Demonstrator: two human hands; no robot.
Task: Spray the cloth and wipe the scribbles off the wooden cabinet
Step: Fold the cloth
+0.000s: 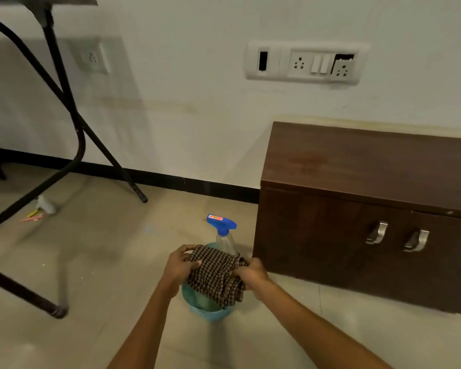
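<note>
The checked cloth covers most of the teal bowl below it and the lower body of the spray bottle just behind, whose blue trigger head stands clear. The wooden cabinet to the right is cut off by the frame edge; any scribbles are too blurred to make out. The left hand and right hand each close their fingers on one side of the cloth, holding it bunched over the bowl.

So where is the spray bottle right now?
The spray bottle stands on the floor just behind the checked cloth held in both hands, left of the wooden cabinet.
</note>
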